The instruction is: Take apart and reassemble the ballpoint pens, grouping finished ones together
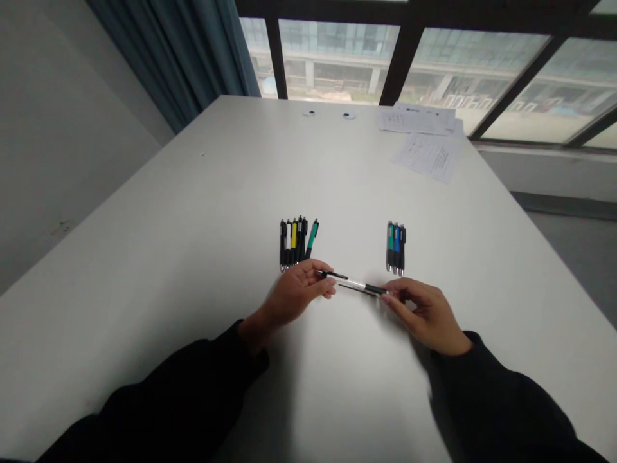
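Note:
A white and black pen is held lengthwise between my two hands, a little above the table. My left hand pinches its clip end, and my right hand pinches its black grip end. Just beyond my left hand lies a row of several pens in black, white and yellow. A green and black pen lies slanted at the right of that row. Past my right hand, three pens lie side by side: a green one, a blue one and a black one.
The white table reaches back to a window. Printed papers lie at its far right corner. Two small round fittings sit along the far edge. A blue curtain hangs at the back left.

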### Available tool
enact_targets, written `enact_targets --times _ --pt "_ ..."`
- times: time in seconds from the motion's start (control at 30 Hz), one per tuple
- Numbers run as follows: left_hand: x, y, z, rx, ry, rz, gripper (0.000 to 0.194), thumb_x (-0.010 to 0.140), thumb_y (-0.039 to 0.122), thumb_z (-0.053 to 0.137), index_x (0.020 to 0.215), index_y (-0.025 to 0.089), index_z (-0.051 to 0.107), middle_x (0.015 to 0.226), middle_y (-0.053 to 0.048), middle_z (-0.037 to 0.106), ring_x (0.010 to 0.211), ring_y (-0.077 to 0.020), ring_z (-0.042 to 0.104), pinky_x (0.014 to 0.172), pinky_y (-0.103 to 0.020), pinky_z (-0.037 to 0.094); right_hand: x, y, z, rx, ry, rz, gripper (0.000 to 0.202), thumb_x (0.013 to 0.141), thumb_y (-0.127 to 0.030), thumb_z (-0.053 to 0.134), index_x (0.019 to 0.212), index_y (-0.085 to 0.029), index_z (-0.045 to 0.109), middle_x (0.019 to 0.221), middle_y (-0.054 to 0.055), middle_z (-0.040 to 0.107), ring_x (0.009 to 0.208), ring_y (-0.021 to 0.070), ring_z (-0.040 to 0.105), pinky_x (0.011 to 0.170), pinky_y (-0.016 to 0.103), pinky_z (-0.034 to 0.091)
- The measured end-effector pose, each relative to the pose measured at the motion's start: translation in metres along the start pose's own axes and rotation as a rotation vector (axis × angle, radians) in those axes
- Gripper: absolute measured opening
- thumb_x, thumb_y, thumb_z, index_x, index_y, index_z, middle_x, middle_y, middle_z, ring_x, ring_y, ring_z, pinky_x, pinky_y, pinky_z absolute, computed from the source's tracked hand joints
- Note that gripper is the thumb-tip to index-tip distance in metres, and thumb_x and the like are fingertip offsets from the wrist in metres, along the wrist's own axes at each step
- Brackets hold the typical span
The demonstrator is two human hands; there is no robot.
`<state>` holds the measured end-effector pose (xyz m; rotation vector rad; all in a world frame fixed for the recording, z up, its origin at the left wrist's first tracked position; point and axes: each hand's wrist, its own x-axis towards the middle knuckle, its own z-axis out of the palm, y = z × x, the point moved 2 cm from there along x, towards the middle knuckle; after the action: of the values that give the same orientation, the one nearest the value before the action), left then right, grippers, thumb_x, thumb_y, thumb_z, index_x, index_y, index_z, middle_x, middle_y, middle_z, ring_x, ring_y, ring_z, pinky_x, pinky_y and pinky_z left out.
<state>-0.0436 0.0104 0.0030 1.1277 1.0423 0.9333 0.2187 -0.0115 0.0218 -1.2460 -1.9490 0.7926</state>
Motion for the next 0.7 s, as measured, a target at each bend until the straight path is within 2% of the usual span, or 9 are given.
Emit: enact_targets --times 0.07,0.13,0.2,0.27,0.43,0.7 --pt "-0.001 0.003 -0.008 0.203 -0.023 0.119 0.023 0.085 0.033 0.076 0.1 0.014 0.073 0.081 -0.005 0.074 0.071 -0.0142 0.068 0.067 -0.026 0.055 -0.005 0.006 -0.004 -0.028 -0.039 0.006 0.015 0.095 -0.032 0.067 0.097 -0.018 0.07 0.072 0.001 0.065 0.061 0.0138 0.059 0.055 0.025 0.046" --pt "-0.001 0.004 -0.012 0.441 -0.027 0.303 0.016 0.087 0.028 0.074 0.098 0.016 0.077 0.089 -0.006 0.074 0.072 -0.0131 0.066 0.068 -0.025 0.053 -0.007 0.011 -0.005 -0.06 -0.121 -0.004 0.017 0.095 -0.032 0.066 0.1 -0.017 0.071 0.071 0.001 0.064 0.06 0.0134 0.058 0.056 0.025 0.046" --pt "-0.001 0.001 -0.013 0.62 -0.024 0.466 0.014 0.087 0.024 0.075 0.098 0.018 0.079 0.092 -0.007 0.073 0.073 -0.0126 0.064 0.069 -0.025 0.052 -0.007 0.013 -0.005 -0.094 -0.182 -0.004 0.018 0.096 -0.033 0.065 0.099 -0.017 0.071 0.069 0.001 0.063 0.059 0.0132 0.057 0.058 0.025 0.046" --pt "0.001 -0.003 -0.013 0.724 -0.022 0.541 0.015 0.087 0.022 0.075 0.101 0.019 0.08 0.094 -0.007 0.072 0.079 -0.0144 0.066 0.074 -0.027 0.052 -0.005 0.013 -0.004 -0.116 -0.219 0.0 0.019 0.096 -0.034 0.064 0.094 -0.017 0.07 0.068 0.001 0.061 0.059 0.0132 0.055 0.058 0.026 0.045" --pt "0.002 -0.008 -0.012 0.848 -0.046 0.53 0.017 0.088 0.024 0.075 0.103 0.022 0.08 0.095 -0.007 0.071 0.086 -0.0176 0.067 0.079 -0.029 0.052 0.0 0.007 -0.007 -0.164 -0.27 0.012 0.019 0.096 -0.033 0.062 0.085 -0.018 0.067 0.067 0.001 0.062 0.059 0.0137 0.055 0.057 0.026 0.043" --pt "0.002 -0.008 -0.012 0.861 -0.069 0.489 0.015 0.09 0.021 0.071 0.103 0.022 0.079 0.095 -0.006 0.071 0.087 -0.0171 0.066 0.08 -0.029 0.05 0.001 0.008 -0.015 -0.226 -0.319 0.027 0.022 0.095 -0.033 0.062 0.078 -0.019 0.062 0.067 0.001 0.062 0.06 0.0147 0.056 0.058 0.026 0.041"
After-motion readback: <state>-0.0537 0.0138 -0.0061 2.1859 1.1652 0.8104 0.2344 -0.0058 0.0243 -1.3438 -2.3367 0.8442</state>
